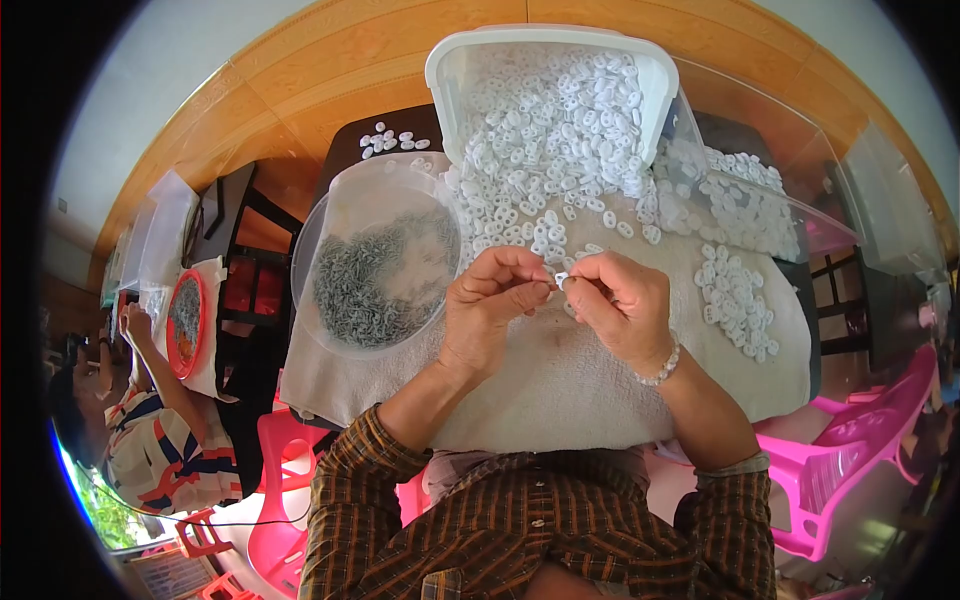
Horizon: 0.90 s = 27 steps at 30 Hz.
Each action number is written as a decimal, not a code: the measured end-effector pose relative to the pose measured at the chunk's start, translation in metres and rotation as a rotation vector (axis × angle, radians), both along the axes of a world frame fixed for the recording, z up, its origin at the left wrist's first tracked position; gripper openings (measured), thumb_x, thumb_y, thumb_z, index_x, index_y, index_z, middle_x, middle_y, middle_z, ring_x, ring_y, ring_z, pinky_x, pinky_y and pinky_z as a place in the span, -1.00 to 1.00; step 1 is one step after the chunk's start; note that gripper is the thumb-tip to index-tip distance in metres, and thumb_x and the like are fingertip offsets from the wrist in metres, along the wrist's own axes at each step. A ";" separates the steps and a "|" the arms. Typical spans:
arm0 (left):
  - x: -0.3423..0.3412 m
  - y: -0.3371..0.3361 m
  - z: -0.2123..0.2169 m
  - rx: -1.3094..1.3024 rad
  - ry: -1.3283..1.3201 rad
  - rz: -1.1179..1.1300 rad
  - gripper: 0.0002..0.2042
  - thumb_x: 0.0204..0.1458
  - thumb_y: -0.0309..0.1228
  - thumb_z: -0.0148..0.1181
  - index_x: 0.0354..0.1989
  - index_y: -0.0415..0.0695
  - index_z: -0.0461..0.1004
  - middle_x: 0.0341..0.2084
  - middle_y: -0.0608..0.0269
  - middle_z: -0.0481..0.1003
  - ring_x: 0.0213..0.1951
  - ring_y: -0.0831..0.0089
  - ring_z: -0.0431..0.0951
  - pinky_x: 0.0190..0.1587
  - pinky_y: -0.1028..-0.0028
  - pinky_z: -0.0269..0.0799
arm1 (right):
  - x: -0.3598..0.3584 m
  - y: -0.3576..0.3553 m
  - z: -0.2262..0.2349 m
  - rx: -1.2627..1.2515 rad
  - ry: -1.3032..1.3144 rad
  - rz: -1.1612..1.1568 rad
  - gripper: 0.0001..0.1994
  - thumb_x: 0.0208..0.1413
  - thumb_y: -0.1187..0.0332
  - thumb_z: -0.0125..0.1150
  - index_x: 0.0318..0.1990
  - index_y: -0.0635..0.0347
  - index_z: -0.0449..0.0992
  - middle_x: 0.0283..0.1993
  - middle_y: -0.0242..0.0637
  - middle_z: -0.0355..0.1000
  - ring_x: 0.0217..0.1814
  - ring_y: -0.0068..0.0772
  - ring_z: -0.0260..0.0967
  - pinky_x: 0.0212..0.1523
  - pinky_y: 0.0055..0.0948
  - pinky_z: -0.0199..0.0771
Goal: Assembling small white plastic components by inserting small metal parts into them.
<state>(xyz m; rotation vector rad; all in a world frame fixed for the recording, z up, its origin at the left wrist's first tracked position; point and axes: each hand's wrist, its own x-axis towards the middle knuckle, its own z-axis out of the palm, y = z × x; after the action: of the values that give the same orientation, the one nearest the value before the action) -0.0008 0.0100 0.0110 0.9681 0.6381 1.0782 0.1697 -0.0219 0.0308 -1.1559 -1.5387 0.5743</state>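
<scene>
My right hand (628,308) pinches a small white oval plastic piece with holes (561,279) between thumb and fingertips. Close beside it, my left hand (490,308) has thumb and fingers pressed together, the tips almost meeting the piece; what they hold is too small to make out. Just beyond both hands, a heap of similar white oval pieces (510,190) spills from a tipped white tub (437,75). To the left lies a round clear tray (306,290) holding many small grey screw-like parts (365,300).
A pale cloth (560,400) covers the table. More white pieces lie at right (735,305) and at the far left corner (390,140). A clear bin (740,215) holds others. Pink chairs (850,450) flank me. At left, another person (170,430) works by a red tray (183,355).
</scene>
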 end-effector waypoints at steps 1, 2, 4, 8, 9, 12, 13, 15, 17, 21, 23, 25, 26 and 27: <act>0.000 0.000 0.000 -0.007 0.007 -0.003 -0.79 -0.03 -0.66 0.21 -0.21 -0.13 0.48 -0.35 0.36 0.54 -0.32 0.61 0.52 -0.35 0.63 0.34 | 0.000 0.000 0.000 0.022 -0.014 -0.001 -0.94 -0.07 0.53 0.22 -0.48 0.23 0.45 -0.58 -0.31 0.40 -0.64 -0.50 0.34 -0.62 -0.54 0.29; 0.000 0.001 0.000 -0.014 0.014 -0.005 -0.78 -0.03 -0.66 0.21 -0.21 -0.13 0.48 -0.35 0.37 0.54 -0.32 0.61 0.51 -0.35 0.63 0.34 | -0.001 0.000 0.000 0.020 -0.013 -0.001 -0.94 -0.07 0.53 0.22 -0.48 0.23 0.45 -0.58 -0.31 0.40 -0.64 -0.50 0.34 -0.62 -0.54 0.29; 0.000 0.000 0.001 -0.015 0.014 -0.008 -0.78 -0.04 -0.67 0.21 -0.21 -0.13 0.48 -0.35 0.38 0.54 -0.32 0.61 0.51 -0.35 0.63 0.34 | -0.002 0.000 0.000 0.053 -0.039 -0.003 -0.93 -0.09 0.54 0.23 -0.48 0.22 0.45 -0.57 -0.30 0.41 -0.64 -0.45 0.34 -0.62 -0.52 0.30; -0.001 0.000 0.000 -0.021 0.016 -0.013 -0.77 -0.05 -0.68 0.20 -0.21 -0.12 0.48 -0.35 0.37 0.54 -0.32 0.61 0.51 -0.35 0.62 0.34 | -0.003 0.000 0.003 0.102 -0.119 -0.015 -0.92 -0.10 0.55 0.24 -0.48 0.21 0.44 -0.56 -0.31 0.42 -0.63 -0.43 0.36 -0.61 -0.51 0.31; -0.001 0.000 0.000 -0.020 0.016 -0.013 -0.77 -0.05 -0.68 0.20 -0.21 -0.12 0.48 -0.35 0.37 0.54 -0.32 0.61 0.51 -0.35 0.62 0.34 | -0.003 0.000 0.003 0.113 -0.122 -0.023 -0.92 -0.10 0.55 0.24 -0.48 0.21 0.44 -0.56 -0.30 0.42 -0.62 -0.42 0.37 -0.61 -0.51 0.31; -0.001 0.000 0.000 -0.014 0.012 -0.011 -0.77 -0.05 -0.68 0.20 -0.21 -0.13 0.48 -0.35 0.35 0.55 -0.32 0.60 0.52 -0.35 0.62 0.34 | -0.003 0.000 0.005 0.129 -0.150 -0.034 -0.92 -0.11 0.55 0.24 -0.48 0.21 0.44 -0.55 -0.30 0.42 -0.62 -0.41 0.38 -0.61 -0.50 0.32; -0.001 0.000 0.000 -0.013 0.007 -0.004 -0.76 -0.05 -0.69 0.20 -0.21 -0.14 0.48 -0.35 0.34 0.55 -0.32 0.59 0.52 -0.35 0.62 0.33 | -0.002 0.000 0.006 0.135 -0.175 -0.038 -0.92 -0.11 0.55 0.24 -0.48 0.21 0.45 -0.55 -0.29 0.42 -0.62 -0.41 0.38 -0.60 -0.50 0.33; 0.000 -0.001 0.001 -0.013 0.002 0.003 -0.76 -0.05 -0.69 0.20 -0.21 -0.14 0.47 -0.35 0.34 0.55 -0.32 0.59 0.53 -0.36 0.61 0.33 | -0.002 0.000 0.004 0.126 -0.148 -0.037 -0.92 -0.11 0.56 0.24 -0.47 0.21 0.45 -0.55 -0.29 0.42 -0.62 -0.40 0.38 -0.60 -0.50 0.33; 0.000 0.000 0.003 -0.020 0.010 0.011 -0.76 -0.05 -0.69 0.19 -0.21 -0.15 0.47 -0.35 0.33 0.55 -0.33 0.58 0.53 -0.36 0.62 0.33 | -0.001 0.000 0.003 0.117 -0.121 -0.037 -0.92 -0.11 0.56 0.24 -0.47 0.21 0.45 -0.55 -0.29 0.42 -0.62 -0.40 0.38 -0.60 -0.50 0.33; 0.000 0.000 0.003 -0.028 0.008 0.011 -0.76 -0.05 -0.69 0.19 -0.20 -0.14 0.47 -0.35 0.33 0.55 -0.33 0.58 0.53 -0.36 0.62 0.33 | -0.001 0.000 0.003 0.140 -0.125 -0.031 -0.92 -0.11 0.56 0.24 -0.46 0.21 0.45 -0.55 -0.29 0.42 -0.62 -0.40 0.38 -0.60 -0.50 0.33; 0.000 -0.001 0.003 -0.025 0.006 0.011 -0.79 -0.04 -0.68 0.19 -0.24 -0.14 0.46 -0.37 0.33 0.54 -0.37 0.58 0.50 -0.36 0.61 0.34 | -0.002 0.000 0.004 0.143 -0.130 -0.026 -0.92 -0.11 0.56 0.24 -0.46 0.21 0.45 -0.54 -0.29 0.42 -0.62 -0.40 0.38 -0.60 -0.50 0.33; 0.000 -0.001 0.003 -0.028 0.006 0.010 -0.80 -0.04 -0.68 0.19 -0.24 -0.14 0.46 -0.37 0.33 0.54 -0.37 0.59 0.50 -0.36 0.61 0.34 | -0.003 0.000 0.005 0.147 -0.155 -0.018 -0.92 -0.11 0.56 0.23 -0.46 0.21 0.44 -0.54 -0.30 0.43 -0.62 -0.40 0.38 -0.61 -0.49 0.33; -0.001 -0.001 0.003 -0.032 0.008 0.009 -0.80 -0.04 -0.68 0.19 -0.25 -0.15 0.46 -0.38 0.33 0.53 -0.37 0.59 0.50 -0.36 0.61 0.34 | -0.003 0.000 0.005 0.148 -0.156 -0.018 -0.92 -0.11 0.56 0.23 -0.46 0.21 0.44 -0.54 -0.30 0.43 -0.62 -0.40 0.38 -0.61 -0.49 0.33; -0.001 -0.001 0.003 -0.031 0.007 0.009 -0.80 -0.04 -0.68 0.19 -0.25 -0.15 0.46 -0.38 0.33 0.53 -0.37 0.59 0.50 -0.36 0.61 0.34 | -0.003 0.000 0.005 0.147 -0.161 -0.026 -0.91 -0.11 0.56 0.24 -0.47 0.20 0.44 -0.55 -0.31 0.42 -0.62 -0.39 0.38 -0.61 -0.49 0.32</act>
<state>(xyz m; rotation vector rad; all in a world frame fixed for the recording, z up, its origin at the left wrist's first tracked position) -0.0014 0.0094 0.0138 0.9430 0.6635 1.0700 0.1664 -0.0221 0.0356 -1.1290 -1.6715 0.3509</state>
